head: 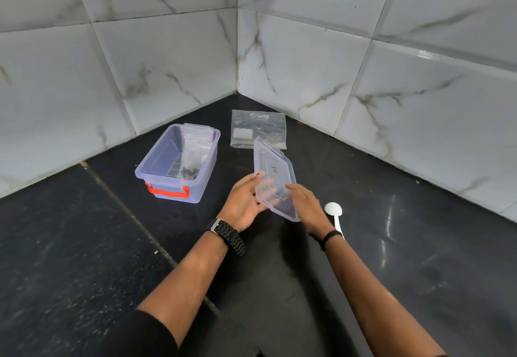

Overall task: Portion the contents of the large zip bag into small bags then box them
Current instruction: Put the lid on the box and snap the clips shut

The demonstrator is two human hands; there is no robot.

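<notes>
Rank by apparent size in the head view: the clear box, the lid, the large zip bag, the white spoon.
1. clear box
2. lid and large zip bag: look alike, and the lid is tilted and nearer, so unsure
3. white spoon

Clear glossy plastic box [167, 160], lid [275, 177] beside it, zip bag [258, 128]; white plastic spoon [333, 211]; polished black stone counter [84, 244]; glossy marble-look tiles [167, 62].

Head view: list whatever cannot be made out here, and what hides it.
- Small bags in the clear box: their count, since they overlap and the plastic blurs them.
- Large zip bag: its near corner, covered by the lid; the print is too small.
- White spoon: its handle end, behind the right hand's wrist.
- Left hand: its fingertips, seen only through the lid.
</notes>
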